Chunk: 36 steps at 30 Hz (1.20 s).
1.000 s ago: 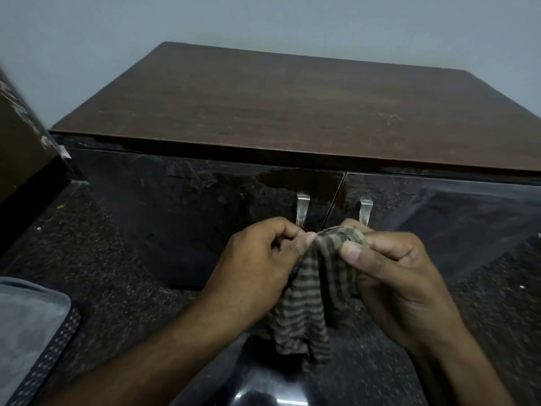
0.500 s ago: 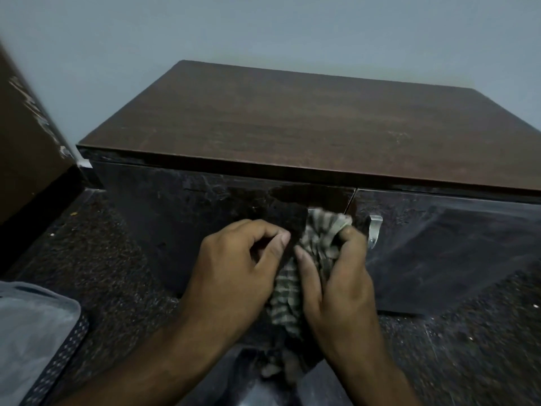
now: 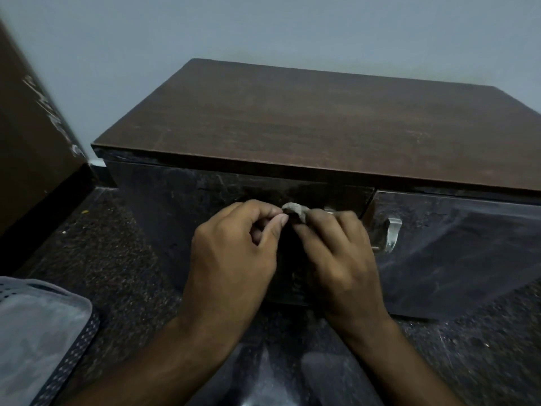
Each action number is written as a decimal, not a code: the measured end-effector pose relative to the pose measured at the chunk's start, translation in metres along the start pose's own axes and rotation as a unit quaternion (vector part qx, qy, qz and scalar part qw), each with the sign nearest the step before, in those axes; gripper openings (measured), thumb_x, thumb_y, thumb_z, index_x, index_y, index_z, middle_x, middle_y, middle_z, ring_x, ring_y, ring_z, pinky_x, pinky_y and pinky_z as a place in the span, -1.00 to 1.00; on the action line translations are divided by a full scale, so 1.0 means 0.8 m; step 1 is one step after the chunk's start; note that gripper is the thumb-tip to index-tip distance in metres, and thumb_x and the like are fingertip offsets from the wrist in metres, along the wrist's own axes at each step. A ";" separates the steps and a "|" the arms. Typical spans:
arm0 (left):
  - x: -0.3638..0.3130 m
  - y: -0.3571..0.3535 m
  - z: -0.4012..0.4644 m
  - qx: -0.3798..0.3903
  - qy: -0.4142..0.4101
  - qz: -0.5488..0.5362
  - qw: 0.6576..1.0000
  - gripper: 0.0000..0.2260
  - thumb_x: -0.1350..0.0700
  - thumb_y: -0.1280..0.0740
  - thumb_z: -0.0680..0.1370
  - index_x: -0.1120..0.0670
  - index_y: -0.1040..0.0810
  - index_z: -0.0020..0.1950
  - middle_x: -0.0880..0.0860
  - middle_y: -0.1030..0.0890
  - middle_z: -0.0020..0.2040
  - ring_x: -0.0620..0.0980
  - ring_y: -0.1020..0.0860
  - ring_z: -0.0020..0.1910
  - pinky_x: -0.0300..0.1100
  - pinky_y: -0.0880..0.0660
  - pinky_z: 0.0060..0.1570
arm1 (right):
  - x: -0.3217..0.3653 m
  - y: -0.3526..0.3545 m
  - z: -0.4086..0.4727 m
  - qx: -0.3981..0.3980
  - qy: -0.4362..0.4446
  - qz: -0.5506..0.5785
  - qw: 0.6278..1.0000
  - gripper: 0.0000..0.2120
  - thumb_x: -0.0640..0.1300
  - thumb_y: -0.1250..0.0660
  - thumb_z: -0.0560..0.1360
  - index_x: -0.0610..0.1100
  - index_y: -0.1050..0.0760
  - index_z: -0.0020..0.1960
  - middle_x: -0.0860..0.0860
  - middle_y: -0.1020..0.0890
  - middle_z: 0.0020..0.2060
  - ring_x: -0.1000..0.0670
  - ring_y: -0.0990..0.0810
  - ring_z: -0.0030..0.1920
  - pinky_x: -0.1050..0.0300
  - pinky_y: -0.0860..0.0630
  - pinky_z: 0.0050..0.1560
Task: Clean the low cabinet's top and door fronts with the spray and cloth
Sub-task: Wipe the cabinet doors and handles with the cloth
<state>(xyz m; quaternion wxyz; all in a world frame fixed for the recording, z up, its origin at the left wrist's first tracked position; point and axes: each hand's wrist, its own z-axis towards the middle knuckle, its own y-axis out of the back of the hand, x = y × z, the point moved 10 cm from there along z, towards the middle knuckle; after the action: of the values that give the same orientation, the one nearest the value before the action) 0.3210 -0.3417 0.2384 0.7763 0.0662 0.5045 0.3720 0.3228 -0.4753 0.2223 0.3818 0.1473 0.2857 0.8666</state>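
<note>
The low cabinet has a dark brown wood top [image 3: 307, 121] and two glossy black door fronts, the left door [image 3: 181, 206] and the right door [image 3: 456, 253]. My left hand [image 3: 234, 253] and my right hand [image 3: 339, 253] are close together in front of the left door, near its inner edge. Both pinch the striped cloth [image 3: 294, 208], of which only a small bunched tip shows above the fingers. The right door's metal handle [image 3: 392, 234] is visible; the left door's handle is mostly hidden behind my right hand. No spray bottle is in view.
A brown panel [image 3: 26, 136] stands at the left against the pale wall. A grey cushion with a dotted edge [image 3: 38, 341] lies on the dark speckled floor [image 3: 102, 259] at lower left.
The cloth hung loose between my hands a second ago; now it is bunched up and almost hidden between them. The view has shifted so the cabinet sits further right and lower.
</note>
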 end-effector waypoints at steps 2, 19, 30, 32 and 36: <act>0.004 0.004 0.002 -0.005 0.006 0.003 1.000 -0.95 0.06 -0.48 0.50 -0.04 -0.69 -0.05 -0.16 -0.65 -0.18 -0.24 -0.60 -0.17 -0.52 -0.46 -0.21 | -0.004 0.013 0.015 -0.038 -0.014 0.010 0.999 -0.73 -0.22 -0.21 0.68 -0.36 -0.64 0.11 -0.23 -0.66 0.05 -0.18 -0.48 -0.09 -0.16 -0.51 -0.15; 0.003 -0.030 0.000 0.086 -0.009 0.065 0.994 -0.94 0.02 -0.42 0.54 -0.05 -0.68 -0.04 -0.14 -0.66 -0.17 -0.26 -0.59 -0.20 -0.49 -0.46 -0.19 | -0.010 -0.004 -0.002 0.010 0.026 -0.004 1.000 -0.84 -0.28 -0.36 0.60 -0.36 -0.63 0.08 -0.24 -0.66 0.10 -0.19 -0.50 -0.10 -0.15 -0.49 -0.18; -0.010 -0.025 0.004 0.048 -0.063 0.118 0.990 -0.90 0.07 -0.45 0.51 0.00 -0.66 0.01 -0.09 -0.63 -0.14 -0.16 -0.57 -0.19 -0.32 -0.49 -0.17 | -0.010 0.006 -0.005 -0.023 0.024 -0.010 0.999 -0.84 -0.31 -0.38 0.58 -0.37 -0.64 0.11 -0.25 -0.67 0.07 -0.20 -0.51 -0.09 -0.14 -0.51 -0.15; -0.003 -0.023 0.004 0.038 -0.060 0.110 0.991 -0.89 0.06 -0.46 0.50 0.01 -0.66 0.01 -0.09 -0.64 -0.13 -0.16 -0.57 -0.19 -0.29 -0.51 -0.15 | -0.010 0.005 -0.007 -0.025 0.031 -0.021 0.999 -0.85 -0.29 -0.39 0.57 -0.35 -0.65 0.09 -0.24 -0.68 0.04 -0.18 -0.51 -0.09 -0.14 -0.50 -0.18; -0.004 -0.021 0.006 0.028 -0.075 0.092 0.993 -0.91 0.05 -0.46 0.51 0.03 -0.67 -0.03 -0.09 -0.65 -0.15 -0.19 -0.57 -0.20 -0.40 -0.46 -0.15 | -0.017 0.028 0.018 -0.088 0.002 -0.002 0.996 -0.81 -0.27 -0.31 0.64 -0.34 -0.66 0.09 -0.23 -0.67 0.00 -0.18 -0.52 -0.10 -0.15 -0.50 -0.14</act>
<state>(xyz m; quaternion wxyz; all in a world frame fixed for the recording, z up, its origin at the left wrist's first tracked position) 0.3331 -0.3544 0.2348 0.7726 0.1615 0.4464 0.4216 0.3260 -0.4923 0.2463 0.3946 0.1109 0.2093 0.8878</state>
